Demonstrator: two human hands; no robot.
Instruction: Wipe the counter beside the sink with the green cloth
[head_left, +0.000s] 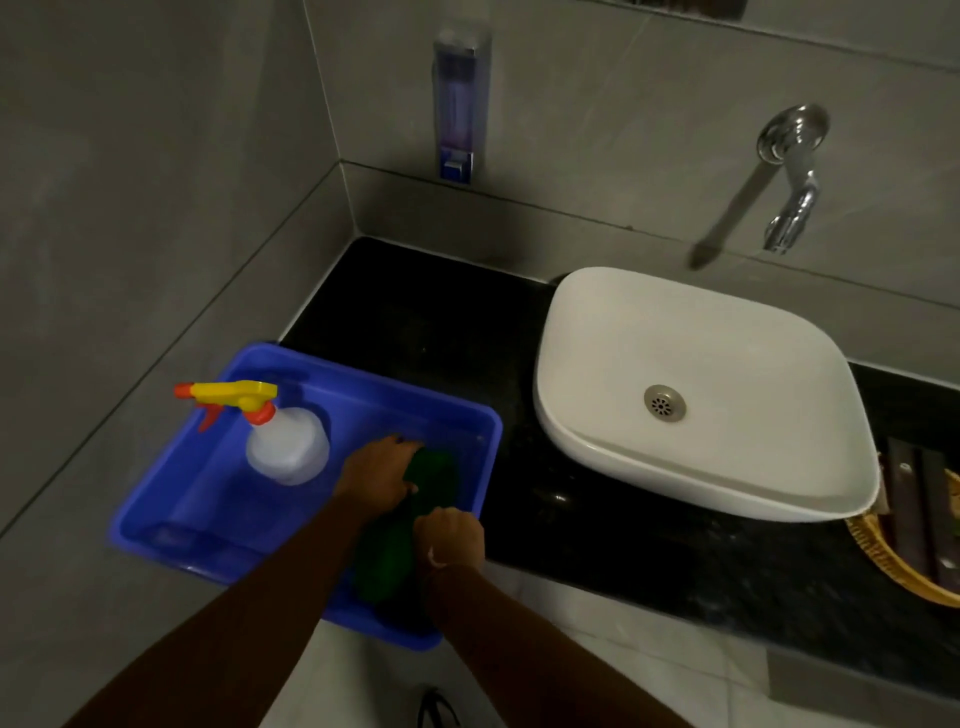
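A dark, speckled stone tabletop (597, 525) runs along grey tiled walls in a dim washroom corner, with pale floor tiles showing below its front edge. A white vessel sink (701, 384) with a round metal drain sits on the tabletop toward the right, beneath a chrome wall tap (789, 176). A wall-mounted soap dispenser (460, 104) hangs above the left part of the tabletop, and a woven basket (893, 566) is partly visible at the right edge of the frame, just beside the sink.

A blue plastic tub (218, 499) rests at the tabletop's left end, its near corner jutting past the front edge. Inside it, toward the far left, stands a translucent spray bottle (288, 447) whose yellow and orange trigger head points left.

The green cloth (405, 530) lies in the right part of the tub, bunched into a long roll. Its long axis runs from the tub's near rim up and slightly right toward the far wall of the tub, roughly in line with the person's forearms. The left hand (376, 475) is closed over the cloth's far end, fingers wrapped down around it. The right hand (452, 538) is curled into a fist gripping the near part of the roll. The two hands sit near each other along the cloth. The stretch of tabletop between tub and sink is bare.
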